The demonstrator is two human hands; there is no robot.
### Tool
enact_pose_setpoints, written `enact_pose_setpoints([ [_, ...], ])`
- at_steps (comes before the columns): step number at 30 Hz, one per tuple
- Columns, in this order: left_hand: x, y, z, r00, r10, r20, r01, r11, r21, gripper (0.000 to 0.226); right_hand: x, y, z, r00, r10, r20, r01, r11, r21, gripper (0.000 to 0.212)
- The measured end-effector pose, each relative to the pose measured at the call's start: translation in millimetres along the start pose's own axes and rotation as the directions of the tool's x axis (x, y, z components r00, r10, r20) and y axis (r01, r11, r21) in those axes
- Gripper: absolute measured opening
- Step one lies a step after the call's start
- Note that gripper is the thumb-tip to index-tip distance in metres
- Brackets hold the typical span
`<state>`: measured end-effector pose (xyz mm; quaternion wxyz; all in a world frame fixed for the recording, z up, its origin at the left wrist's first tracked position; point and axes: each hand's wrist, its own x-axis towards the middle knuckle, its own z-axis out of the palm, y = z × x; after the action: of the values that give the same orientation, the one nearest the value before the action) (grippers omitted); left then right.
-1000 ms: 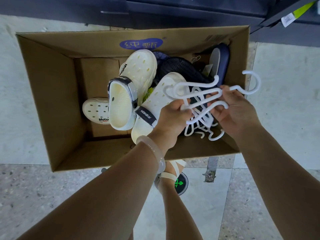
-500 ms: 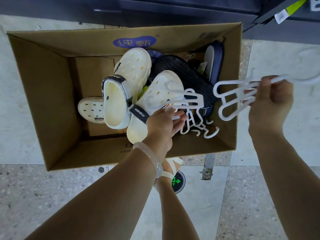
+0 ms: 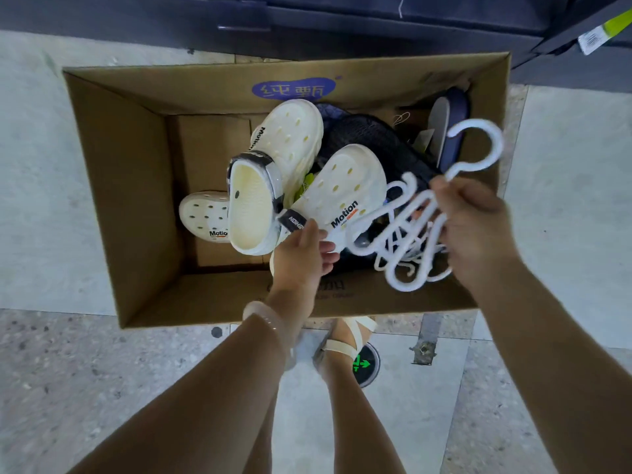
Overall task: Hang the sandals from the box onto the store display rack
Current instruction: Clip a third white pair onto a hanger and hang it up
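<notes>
An open cardboard box (image 3: 123,186) sits on the floor below me. Cream perforated clogs marked "Motion" lie in it: one tilted at the middle (image 3: 342,196), one upside-facing beside it (image 3: 253,206), one flat at the bottom left (image 3: 205,215). Dark sandals (image 3: 369,138) lie behind them. My left hand (image 3: 304,254) grips the heel end of the middle clog. My right hand (image 3: 475,227) holds a white plastic hanger (image 3: 478,145) by its neck, hook pointing up. More white hangers (image 3: 407,254) lie tangled under it in the box.
A dark cabinet base (image 3: 307,25) runs along the far side of the box, with a tagged item (image 3: 595,35) at the top right. My sandalled foot (image 3: 342,340) stands on the speckled floor just in front of the box, next to a round green-arrow floor marker (image 3: 366,364).
My right hand swung out to the right with a hanger, then came back over the box's right side. My left hand let go of the hangers and took hold of the middle clog.
</notes>
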<state>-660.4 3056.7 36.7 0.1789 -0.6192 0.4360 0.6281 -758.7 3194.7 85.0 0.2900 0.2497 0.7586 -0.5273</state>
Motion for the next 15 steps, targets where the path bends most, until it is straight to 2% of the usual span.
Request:
enact_pose_setpoints([
  [1,3,-1,-12,0.999,-0.004,-0.046,0.003,1.0,-0.009,0.027,-3,5,16,0.999,0.022,0.044,-0.021,1.0,-0.018,0.024],
  [3,12,0,-37,0.973,0.098,-0.209,-0.088,0.995,0.055,0.023,-8,14,46,0.993,0.06,0.099,-0.055,0.997,-0.053,0.022],
  [4,21,1,-49,0.954,0.174,-0.243,-0.137,0.978,0.16,0.018,-10,17,59,0.991,0.08,0.106,-0.074,0.995,-0.059,0.022],
  [5,28,7,-55,0.947,0.184,-0.264,-0.126,0.967,0.221,0.02,-10,19,69,0.989,0.1,0.108,-0.094,0.994,-0.058,0.021],
  [6,32,19,-59,0.947,0.155,-0.281,-0.095,0.972,0.215,0.03,-10,21,79,0.988,0.112,0.11,-0.107,0.993,-0.049,0.019],
  [7,45,28,-64,0.945,0.175,-0.278,-0.084,0.948,0.308,0.039,-8,22,87,0.985,0.123,0.12,-0.119,0.992,-0.038,0.018],
  [8,53,45,-66,0.94,0.176,-0.291,-0.086,0.951,0.297,0.046,-5,23,94,0.982,0.129,0.136,-0.125,0.991,-0.041,0.016],
  [10,72,67,-72,0.901,0.313,-0.3,-0.214,0.923,0.32,0.063,2,21,106,0.975,0.133,0.177,-0.124,0.991,-0.059,0.013],
  [11,84,77,-75,0.883,0.355,-0.306,-0.214,0.886,0.411,0.074,6,19,111,0.972,0.125,0.201,-0.114,0.991,-0.064,0.013],
  [12,94,85,-77,0.898,0.361,-0.25,-0.171,0.812,0.558,0.081,10,19,117,0.967,0.118,0.228,-0.103,0.992,-0.073,0.013],
  [14,109,92,-81,0.93,0.352,-0.102,-0.149,0.618,0.772,0.081,18,16,130,0.948,0.121,0.293,-0.093,0.99,-0.108,0.014],
  [15,114,95,-81,0.937,0.347,-0.034,-0.169,0.536,0.827,0.074,22,14,136,0.935,0.137,0.328,-0.096,0.986,-0.137,0.017],
])
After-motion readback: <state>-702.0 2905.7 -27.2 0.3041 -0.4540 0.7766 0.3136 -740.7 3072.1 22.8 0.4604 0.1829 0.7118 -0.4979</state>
